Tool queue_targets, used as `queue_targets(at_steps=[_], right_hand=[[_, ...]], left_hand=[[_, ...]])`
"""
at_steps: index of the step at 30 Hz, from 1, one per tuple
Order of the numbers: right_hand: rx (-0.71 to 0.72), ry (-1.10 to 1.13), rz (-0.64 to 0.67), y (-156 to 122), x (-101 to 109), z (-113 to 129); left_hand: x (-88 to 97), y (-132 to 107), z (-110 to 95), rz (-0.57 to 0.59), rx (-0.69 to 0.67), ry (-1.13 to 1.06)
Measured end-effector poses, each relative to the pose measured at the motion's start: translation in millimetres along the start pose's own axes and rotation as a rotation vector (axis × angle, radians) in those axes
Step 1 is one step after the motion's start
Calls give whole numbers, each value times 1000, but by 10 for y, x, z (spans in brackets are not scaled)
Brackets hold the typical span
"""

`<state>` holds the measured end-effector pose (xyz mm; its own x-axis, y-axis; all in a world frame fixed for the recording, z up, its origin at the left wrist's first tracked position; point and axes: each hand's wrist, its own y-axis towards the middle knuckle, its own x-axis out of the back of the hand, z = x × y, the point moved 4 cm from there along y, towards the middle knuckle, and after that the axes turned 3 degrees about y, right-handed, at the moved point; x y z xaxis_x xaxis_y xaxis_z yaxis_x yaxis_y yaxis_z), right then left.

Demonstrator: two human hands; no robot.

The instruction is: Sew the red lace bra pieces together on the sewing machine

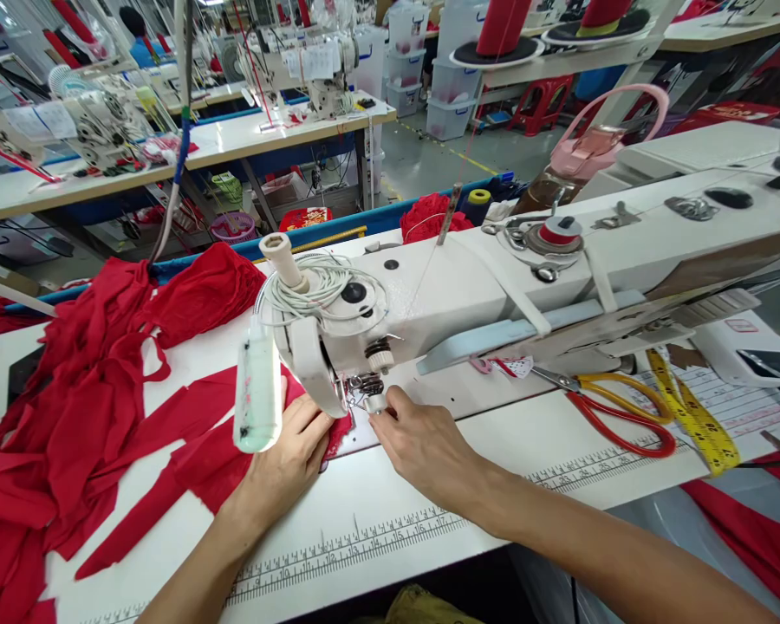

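My left hand [292, 446] lies flat with its fingers on red fabric [217, 455], just left of the needle area of a white sewing machine [422, 277]. A red lace edge [340, 436] shows beside its fingertips. My right hand [425, 438] is closed, thumb and fingers pinched together right of the needle, close to a small white knob [375, 404]. What the pinch holds, if anything, is hidden. A lit pale lamp [257, 390] on the machine head partly covers the fabric behind my left hand.
Red fabric pieces [71, 416] are heaped on the left. Orange-and-red-handled scissors [614, 407], a yellow tape measure [695, 412] and a written sheet [721, 407] lie on the right. A printed ruler [357, 542] runs along the table's front. Behind are a pink-topped bottle [588, 156] and other machines.
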<state>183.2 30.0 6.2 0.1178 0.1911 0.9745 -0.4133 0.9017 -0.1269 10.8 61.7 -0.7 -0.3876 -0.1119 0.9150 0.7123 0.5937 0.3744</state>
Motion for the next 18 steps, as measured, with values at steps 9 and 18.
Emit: queue_targets(at_steps=[9, 18], right_hand=[[43, -122, -72, -2, -61, 82], [38, -177, -59, -7, 106, 48]], left_hand=[[-30, -18, 11, 12, -5, 30], [3, 13, -22, -42, -8, -11]])
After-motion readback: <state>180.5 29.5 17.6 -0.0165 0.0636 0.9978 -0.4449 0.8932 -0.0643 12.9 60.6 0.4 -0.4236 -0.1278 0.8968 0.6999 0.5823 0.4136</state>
